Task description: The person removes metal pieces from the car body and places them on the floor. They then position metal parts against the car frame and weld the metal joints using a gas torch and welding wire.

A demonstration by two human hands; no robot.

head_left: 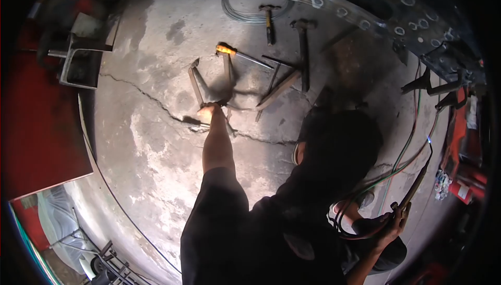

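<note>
The right hand's (397,224) fingers wrap a lit torch (417,185); the left hand (210,109) meets a slim tool's (197,86) near end, finger pose unclear.

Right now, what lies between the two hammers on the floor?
Between the short hammer and the long hammer: part of the wire coil near the heads, bare floor below, in the head view.

This is a workshop, likely for metal or vehicle body work, as shown by the hammers (304,55) and screwdriver (245,57) on a cracked concrete floor (151,144), the coiled wire (235,16), the lit torch (415,186) with its hoses (399,167), and the perforated metal frame (344,11).
</note>
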